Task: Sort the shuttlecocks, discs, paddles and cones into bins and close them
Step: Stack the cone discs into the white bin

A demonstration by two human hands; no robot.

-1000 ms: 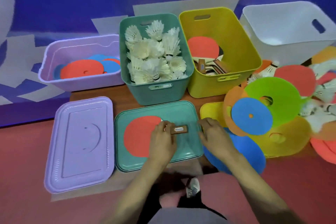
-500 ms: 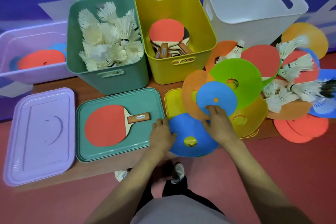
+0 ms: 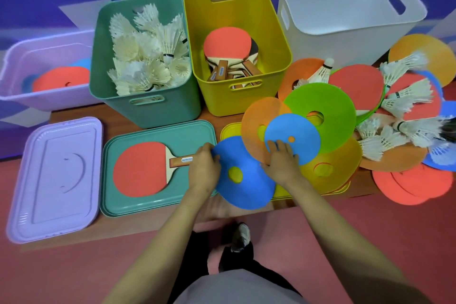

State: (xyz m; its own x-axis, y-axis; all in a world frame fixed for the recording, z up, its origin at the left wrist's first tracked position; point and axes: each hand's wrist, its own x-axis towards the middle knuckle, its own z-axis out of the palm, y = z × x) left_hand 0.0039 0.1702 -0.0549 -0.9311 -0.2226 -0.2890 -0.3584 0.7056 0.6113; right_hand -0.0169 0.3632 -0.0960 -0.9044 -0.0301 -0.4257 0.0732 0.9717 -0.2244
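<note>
Head view, field notes, left to right. Far left of my fingers sits the purple bin (image 3: 47,96) with a red disc (image 3: 61,79) inside, and nearer me its purple lid (image 3: 54,177) lies flat on the table. Next comes the green bin (image 3: 148,106), packed with white shuttlecocks (image 3: 148,57). Below it the green lid (image 3: 158,202) carries a red paddle (image 3: 140,168), handle pointing toward my left hand (image 3: 203,170).

That left hand rests at the handle's end, and its fingers curl over the left rim of a large blue disc (image 3: 246,190); I read it as gripping that rim, thumb hidden. Just beyond those fingers stands the yellow bin (image 3: 237,96) with several paddles stacked in it.

My right hand (image 3: 281,163) lies palm down, fingers spread flat on a smaller blue disc (image 3: 293,136), not closed around anything I can see. This disc overlaps an orange disc (image 3: 256,118) on its left and a lime green disc (image 3: 320,106) beyond the fingertips. A yellow lid (image 3: 229,128) shows under the pile.

Right of the fingers: loose shuttlecocks (image 3: 404,99) scattered over red, orange and blue discs. Well beyond them stands the white bin (image 3: 345,20); its floor is not visible.
</note>
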